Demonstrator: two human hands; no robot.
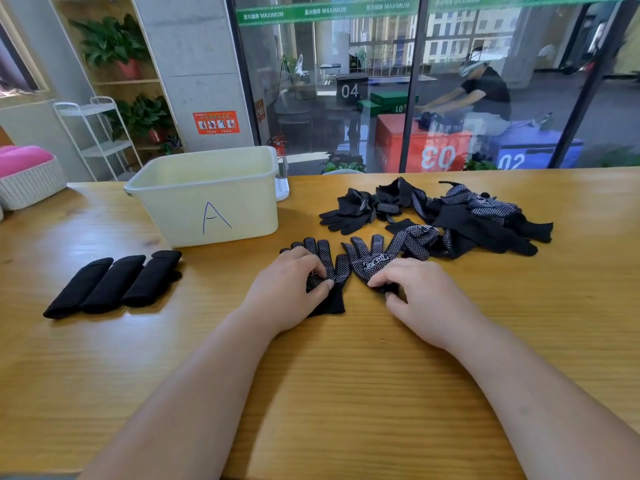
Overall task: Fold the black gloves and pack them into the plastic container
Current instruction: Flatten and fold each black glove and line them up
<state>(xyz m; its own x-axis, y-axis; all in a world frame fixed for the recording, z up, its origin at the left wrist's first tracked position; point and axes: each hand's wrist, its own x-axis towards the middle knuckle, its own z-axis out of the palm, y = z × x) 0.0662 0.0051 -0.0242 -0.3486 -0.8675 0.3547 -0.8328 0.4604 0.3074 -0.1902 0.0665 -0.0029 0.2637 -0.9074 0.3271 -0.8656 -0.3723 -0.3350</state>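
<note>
Glass partitions [485, 81] and a shelf of potted plants [110, 43] stand behind the wooden tabletop [346, 375]. Toward its far edge, left of the middle, sits the pale plastic container [207, 199], marked with a hand-drawn letter A on its near wall. Three folded gloves [114, 282] lie side by side in a row near the left edge, just in front of the container and apart from it. A heap of loose gloves [467, 216], black with white dots, is spread toward the far right. Nearer the middle, two gloves lie flat, dotted side up, touching each other. The left hand [294, 292] rests on the left glove [337, 271], its fingers curled and its thumb pinching the fabric. The right hand [415, 296] pinches the cuff end of the right glove [367, 263] between curled fingers and thumb.
</note>
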